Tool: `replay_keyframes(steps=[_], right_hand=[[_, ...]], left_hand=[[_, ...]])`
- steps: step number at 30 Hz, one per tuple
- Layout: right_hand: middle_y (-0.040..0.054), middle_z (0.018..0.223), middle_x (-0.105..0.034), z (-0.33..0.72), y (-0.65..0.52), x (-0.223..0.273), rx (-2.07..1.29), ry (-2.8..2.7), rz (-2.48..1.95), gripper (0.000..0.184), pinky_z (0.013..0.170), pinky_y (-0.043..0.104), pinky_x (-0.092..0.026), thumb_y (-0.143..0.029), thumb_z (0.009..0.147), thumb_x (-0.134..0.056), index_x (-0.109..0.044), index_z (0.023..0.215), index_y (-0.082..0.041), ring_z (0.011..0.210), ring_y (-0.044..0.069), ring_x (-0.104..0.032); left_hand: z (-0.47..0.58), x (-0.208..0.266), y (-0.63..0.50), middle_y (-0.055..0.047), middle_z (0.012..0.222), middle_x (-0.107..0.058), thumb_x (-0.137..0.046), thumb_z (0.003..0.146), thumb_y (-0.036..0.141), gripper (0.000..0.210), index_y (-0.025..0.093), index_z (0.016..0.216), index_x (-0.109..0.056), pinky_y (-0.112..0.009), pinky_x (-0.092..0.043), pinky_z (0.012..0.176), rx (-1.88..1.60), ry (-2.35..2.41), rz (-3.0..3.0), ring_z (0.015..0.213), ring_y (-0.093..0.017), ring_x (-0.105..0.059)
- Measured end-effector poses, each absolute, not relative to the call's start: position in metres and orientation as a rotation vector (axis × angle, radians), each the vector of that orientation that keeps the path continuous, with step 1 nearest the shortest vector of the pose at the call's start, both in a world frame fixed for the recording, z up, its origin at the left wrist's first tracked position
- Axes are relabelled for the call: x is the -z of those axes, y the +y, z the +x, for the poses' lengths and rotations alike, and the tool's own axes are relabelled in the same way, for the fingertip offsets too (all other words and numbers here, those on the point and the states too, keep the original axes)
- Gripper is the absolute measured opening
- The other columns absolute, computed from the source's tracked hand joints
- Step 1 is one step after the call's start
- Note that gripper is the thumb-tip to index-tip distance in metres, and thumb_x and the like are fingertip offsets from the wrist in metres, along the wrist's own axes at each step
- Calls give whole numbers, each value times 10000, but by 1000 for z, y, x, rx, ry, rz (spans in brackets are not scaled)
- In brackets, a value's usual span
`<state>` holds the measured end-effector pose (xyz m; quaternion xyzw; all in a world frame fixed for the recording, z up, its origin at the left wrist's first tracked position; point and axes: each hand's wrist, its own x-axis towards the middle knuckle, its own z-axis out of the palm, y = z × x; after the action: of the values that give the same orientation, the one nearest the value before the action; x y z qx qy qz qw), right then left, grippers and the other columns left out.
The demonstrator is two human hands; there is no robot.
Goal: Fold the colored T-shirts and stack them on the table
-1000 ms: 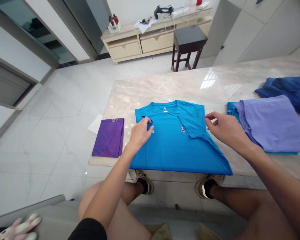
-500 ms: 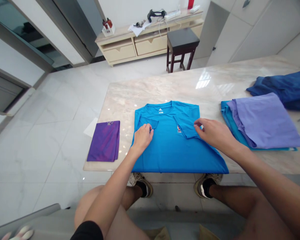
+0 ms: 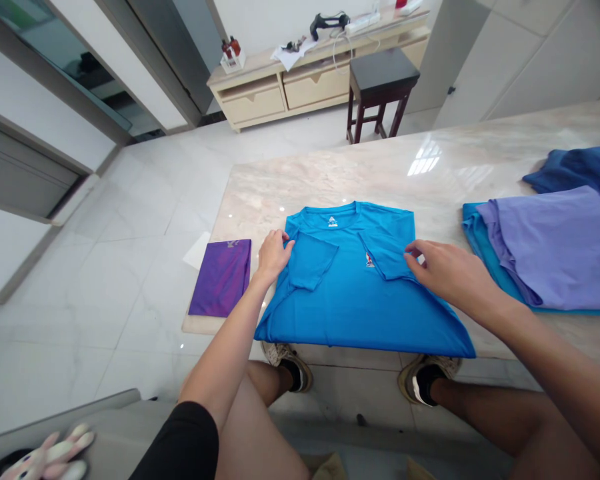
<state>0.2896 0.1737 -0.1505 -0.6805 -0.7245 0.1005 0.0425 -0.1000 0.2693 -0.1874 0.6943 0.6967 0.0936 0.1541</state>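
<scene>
A blue T-shirt [image 3: 350,303] lies front up on the table, collar away from me, both sleeves folded inward over the chest. Its lower part reaches the table's near edge. At the shirt's left side, below the shoulder, my left hand [image 3: 274,256] is closed, fingertips and thumb at the fold. My right hand [image 3: 440,265] is at the opposite side beside the other sleeve, thumb and forefinger curled together on the fabric edge. A folded purple garment [image 3: 221,279] lies left of my left hand. To the right sits a folded lavender garment [image 3: 560,247] on top of blue cloth [image 3: 485,250].
Dark blue clothing [image 3: 580,170] lies at the marble table's [image 3: 300,177] far right. Beyond the table stand a dark stool [image 3: 384,73] and a low cream cabinet [image 3: 260,100]. A plush toy [image 3: 55,460] is at the lower left.
My left hand has moved from the left sleeve's end to the shirt's left side. That sleeve now lies flatter and wider across the chest. The right hand stays at its side; the view has shifted.
</scene>
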Motion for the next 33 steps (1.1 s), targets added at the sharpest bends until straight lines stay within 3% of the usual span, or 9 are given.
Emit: replay_keyframes(steps=[3, 8, 12, 19, 23, 28, 33], right_hand=[[135, 1128, -878, 288, 173, 154, -301, -2238, -2074, 346, 749, 431, -540, -436, 1114, -534, -799, 1217, -239, 989, 383, -817], [179, 1270, -847, 273, 183, 162, -385, -2263, -2057, 374, 819, 433, -557, -384, 1133, -510, -793, 1298, -202, 1130, 394, -794], [189, 1309, -817, 249, 194, 177, -471, -2310, -1940, 369, 917, 436, -569, -333, 1137, -488, -776, 1301, -170, 1267, 390, -730], [199, 1217, -783, 172, 213, 197, -484, -2263, -1847, 309, 1087, 436, -534, -315, 1121, -519, -764, 1195, -142, 1199, 343, -709], [200, 1306, -791, 148, 219, 174, -425, -2270, -1921, 324, 984, 392, -544, -318, 1126, -494, -745, 1259, -163, 1235, 340, -722], [153, 1176, -860, 176, 213, 137, -309, -2251, -2133, 328, 778, 343, -492, -300, 1107, -493, -775, 1234, -191, 1063, 311, -780], [169, 1155, -865, 216, 194, 136, -223, -2287, -2226, 335, 728, 354, -448, -319, 1112, -489, -787, 1174, -180, 1028, 321, -797]], left_hand=[[-118, 188, 271, -93, 1179, -836, -661, 1108, 318, 105, 229, 1096, -716, -344, -573, 990, -322, 2059, 1816, 1112, -252, -791], [-146, 169, 248, -184, 1297, -809, -593, 1123, 286, 179, 203, 1265, -662, -409, -566, 987, -315, 2326, 1670, 1241, -331, -769], [-156, 143, 200, -147, 1293, -787, -616, 1142, 377, 163, 240, 1220, -657, -387, -567, 946, -56, 2237, 1877, 1257, -330, -754], [-156, 141, 126, -168, 1323, -782, -718, 1113, 427, 234, 236, 1234, -659, -400, -587, 880, 279, 1987, 1988, 1260, -368, -772], [-163, 142, 113, -169, 1291, -804, -605, 1163, 321, 140, 232, 1249, -671, -399, -584, 880, 264, 1913, 2003, 1241, -360, -795], [-175, 131, 113, -171, 1224, -817, -679, 1132, 388, 157, 239, 1180, -685, -406, -575, 846, 196, 1880, 2007, 1175, -380, -803], [-166, 126, 119, -102, 1254, -800, -694, 1130, 353, 91, 277, 1173, -669, -379, -581, 891, -56, 1772, 2105, 1233, -323, -765]])
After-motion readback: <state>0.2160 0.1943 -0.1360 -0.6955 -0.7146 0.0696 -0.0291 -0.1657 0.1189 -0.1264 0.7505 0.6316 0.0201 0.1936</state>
